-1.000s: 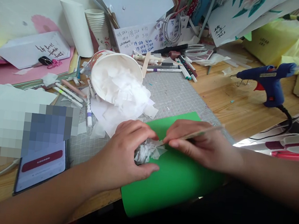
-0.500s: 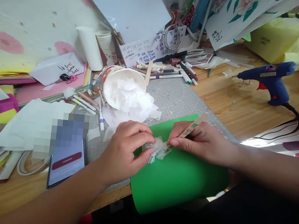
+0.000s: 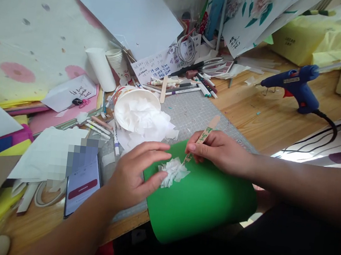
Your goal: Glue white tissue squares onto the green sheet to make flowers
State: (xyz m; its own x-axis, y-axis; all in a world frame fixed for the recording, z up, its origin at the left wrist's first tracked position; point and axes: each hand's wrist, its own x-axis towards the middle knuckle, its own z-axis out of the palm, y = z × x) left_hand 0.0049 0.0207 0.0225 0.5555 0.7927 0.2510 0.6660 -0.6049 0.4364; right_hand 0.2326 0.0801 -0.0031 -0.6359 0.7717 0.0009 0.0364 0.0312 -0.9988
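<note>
A green paper sheet lies over the near edge of the desk and curls down toward me. On it sits a small crumpled clump of white tissue. My left hand rests at the clump's left side with fingers spread, fingertips touching the tissue. My right hand pinches a wooden craft stick, whose lower tip presses into the clump's upper right edge.
A tipped paper cup spills white tissue pieces onto the grey cutting mat. Markers lie behind. A blue glue gun stands at right with its cord. A phone lies at left among papers.
My left hand's fingers have opened from curling over the tissue to lying spread beside it. The stick has tilted more upright in my right hand. The view has shifted.
</note>
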